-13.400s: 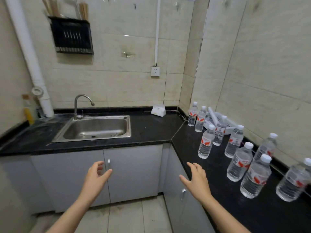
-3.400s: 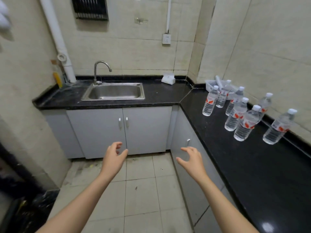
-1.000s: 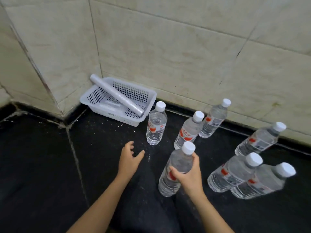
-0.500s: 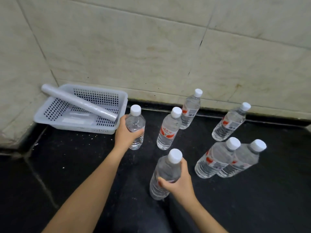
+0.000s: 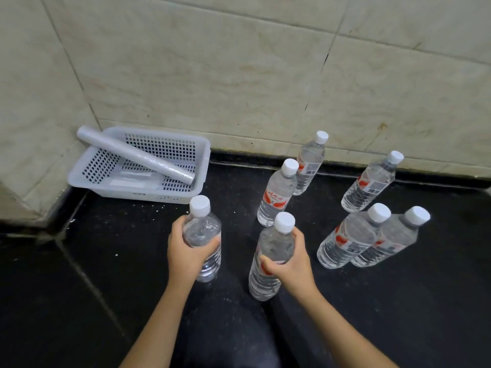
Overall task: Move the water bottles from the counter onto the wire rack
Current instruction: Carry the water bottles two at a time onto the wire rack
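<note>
Several clear water bottles with white caps and red labels stand on the black counter [image 5: 398,314]. My left hand [image 5: 186,253] is wrapped around one water bottle [image 5: 203,229], near the white basket. My right hand [image 5: 288,264] grips a second water bottle [image 5: 271,251] just to its right. Behind them stand one bottle [image 5: 276,195] and another bottle [image 5: 309,160] against the wall. Three more are at the right: one bottle [image 5: 370,181], one bottle [image 5: 348,237] and one bottle [image 5: 393,240]. The wire rack is out of view.
A white perforated plastic basket [image 5: 202,166] sits in the counter's corner at the left, with a roll of clear film [image 5: 132,155] lying across it. Beige tiled walls close the back and left. A seam [image 5: 87,282] runs across the counter at the left.
My left hand has drawn its bottle away from the basket, toward me. My right hand still holds its bottle. The view has shifted slightly to the left.
</note>
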The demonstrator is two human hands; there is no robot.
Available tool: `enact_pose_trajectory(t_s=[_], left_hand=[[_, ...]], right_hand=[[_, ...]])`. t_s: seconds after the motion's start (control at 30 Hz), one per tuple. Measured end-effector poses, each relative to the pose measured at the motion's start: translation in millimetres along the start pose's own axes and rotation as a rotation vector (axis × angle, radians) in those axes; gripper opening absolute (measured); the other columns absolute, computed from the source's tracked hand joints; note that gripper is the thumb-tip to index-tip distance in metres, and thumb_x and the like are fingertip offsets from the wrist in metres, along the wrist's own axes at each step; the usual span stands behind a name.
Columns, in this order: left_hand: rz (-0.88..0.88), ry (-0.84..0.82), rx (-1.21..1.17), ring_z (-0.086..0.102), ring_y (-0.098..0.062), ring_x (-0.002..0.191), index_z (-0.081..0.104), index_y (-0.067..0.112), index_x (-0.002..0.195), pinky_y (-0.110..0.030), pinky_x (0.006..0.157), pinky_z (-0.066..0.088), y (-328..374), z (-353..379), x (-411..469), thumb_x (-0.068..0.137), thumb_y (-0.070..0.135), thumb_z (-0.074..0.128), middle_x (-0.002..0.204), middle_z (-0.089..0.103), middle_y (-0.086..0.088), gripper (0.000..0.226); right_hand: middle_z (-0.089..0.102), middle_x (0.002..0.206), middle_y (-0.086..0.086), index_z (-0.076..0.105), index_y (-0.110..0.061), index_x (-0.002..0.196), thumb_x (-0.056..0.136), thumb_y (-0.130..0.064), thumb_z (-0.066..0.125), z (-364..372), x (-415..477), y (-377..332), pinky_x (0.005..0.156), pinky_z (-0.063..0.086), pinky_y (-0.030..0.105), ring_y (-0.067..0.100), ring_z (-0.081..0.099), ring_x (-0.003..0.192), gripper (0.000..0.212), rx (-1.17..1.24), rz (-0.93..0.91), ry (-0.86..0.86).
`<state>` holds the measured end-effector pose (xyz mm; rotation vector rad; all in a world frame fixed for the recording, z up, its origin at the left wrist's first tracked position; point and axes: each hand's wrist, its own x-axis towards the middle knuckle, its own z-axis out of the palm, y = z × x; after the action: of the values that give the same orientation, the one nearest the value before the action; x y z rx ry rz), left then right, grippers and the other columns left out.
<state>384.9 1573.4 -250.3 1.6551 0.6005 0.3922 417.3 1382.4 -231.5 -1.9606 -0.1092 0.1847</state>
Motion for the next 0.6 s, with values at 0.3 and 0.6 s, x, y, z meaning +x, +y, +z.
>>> enact_pose_trajectory(t_s=[0.3, 0.6], left_hand=[[0.054, -0.135, -0.021, 0.054, -0.018, 0.107, 0.044, 0.041, 0.101, -0.034, 0.09, 0.045, 6, -7, -40, 0.057, 0.007, 0.083, 0.111, 0.054, 0.003, 0.068], [0.086, -0.314, -0.01, 0.057, -0.019, 0.105, 0.045, 0.047, 0.094, -0.034, 0.091, 0.046, 22, 23, -75, 0.041, 0.028, 0.084, 0.11, 0.059, 0.0, 0.069]], right_hand=[[0.057, 0.105, -0.013, 0.033, -0.05, 0.097, 0.04, -0.053, 0.065, 2, -22, 0, 0.087, 0.045, 0.025, 0.009, 0.056, 0.099, 0.066, -0.161, 0.016, 0.054], [0.057, 0.093, -0.017, 0.038, -0.047, 0.092, 0.038, -0.052, 0.063, -51, -67, 20, 0.077, 0.042, 0.023, 0.01, 0.058, 0.089, 0.06, -0.136, 0.076, 0.205]])
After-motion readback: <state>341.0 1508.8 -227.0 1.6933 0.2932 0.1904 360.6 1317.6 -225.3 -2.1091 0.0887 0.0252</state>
